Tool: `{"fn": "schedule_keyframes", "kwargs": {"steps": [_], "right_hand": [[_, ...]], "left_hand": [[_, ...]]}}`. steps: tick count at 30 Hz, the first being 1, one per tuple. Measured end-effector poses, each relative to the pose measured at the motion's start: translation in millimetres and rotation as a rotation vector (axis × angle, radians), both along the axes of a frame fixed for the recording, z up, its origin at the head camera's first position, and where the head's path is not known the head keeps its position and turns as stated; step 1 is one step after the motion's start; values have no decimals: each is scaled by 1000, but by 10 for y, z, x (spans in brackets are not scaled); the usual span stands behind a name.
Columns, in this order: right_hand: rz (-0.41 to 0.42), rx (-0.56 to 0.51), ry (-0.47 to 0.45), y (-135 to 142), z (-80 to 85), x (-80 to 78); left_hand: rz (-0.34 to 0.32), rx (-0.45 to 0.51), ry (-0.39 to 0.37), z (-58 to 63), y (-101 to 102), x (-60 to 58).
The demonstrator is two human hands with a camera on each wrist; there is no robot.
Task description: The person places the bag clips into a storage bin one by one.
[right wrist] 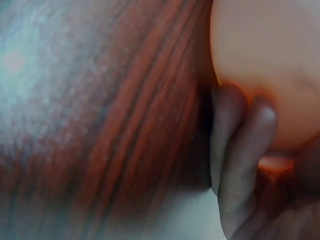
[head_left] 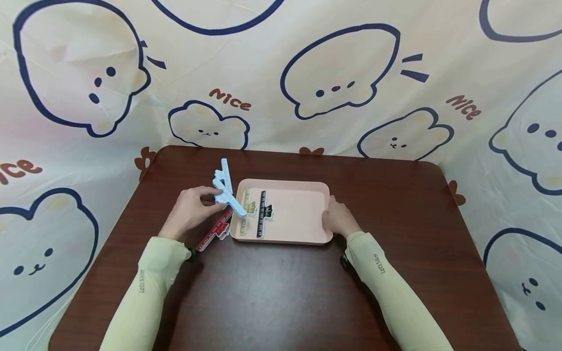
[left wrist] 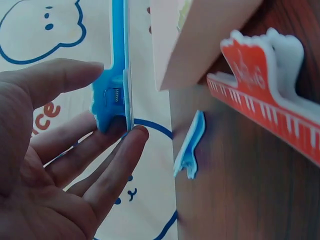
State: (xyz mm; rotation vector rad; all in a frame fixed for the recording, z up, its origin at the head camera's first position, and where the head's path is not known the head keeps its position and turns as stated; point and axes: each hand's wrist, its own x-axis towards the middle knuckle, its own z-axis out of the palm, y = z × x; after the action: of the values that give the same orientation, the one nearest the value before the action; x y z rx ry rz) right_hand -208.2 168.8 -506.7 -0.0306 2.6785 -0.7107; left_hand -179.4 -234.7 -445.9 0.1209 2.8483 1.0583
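Observation:
My left hand (head_left: 189, 209) pinches a light-blue long-jawed clip (head_left: 232, 201) by its wide handles, over the left edge of a pale pink tray (head_left: 300, 209). A small spring shows between the handles of this clip (left wrist: 118, 50) in the left wrist view. Behind it, a second light-blue clip (head_left: 226, 173) lies on the table. A red clip with piano-key markings (head_left: 215, 229) rests beside the tray's left end. Inside the tray lie a green clip (head_left: 244, 219) and a black one (head_left: 262, 214). At the right end, my right hand (head_left: 341, 217) grips the tray's rim.
The dark brown wooden table (head_left: 281, 292) extends around the tray on every side. A pale cloth (head_left: 263, 73) with cartoon bears hangs behind the table and along both sides.

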Motion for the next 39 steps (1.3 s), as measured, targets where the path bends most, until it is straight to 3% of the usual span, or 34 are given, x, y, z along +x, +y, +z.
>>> {"fn": "schedule_keyframes", "kwargs": {"steps": [23,32,39], "right_hand": [[0,-15,-5,8,-14,-33],[1,-7,17,13,-9,-19],[-2,-16,15,23,-22,-12]], "left_hand": [[-170,273,-71,98,285,-106],[-233,214,-45,142,452,-165],[-294,184,-56,243,604,-215]]}}
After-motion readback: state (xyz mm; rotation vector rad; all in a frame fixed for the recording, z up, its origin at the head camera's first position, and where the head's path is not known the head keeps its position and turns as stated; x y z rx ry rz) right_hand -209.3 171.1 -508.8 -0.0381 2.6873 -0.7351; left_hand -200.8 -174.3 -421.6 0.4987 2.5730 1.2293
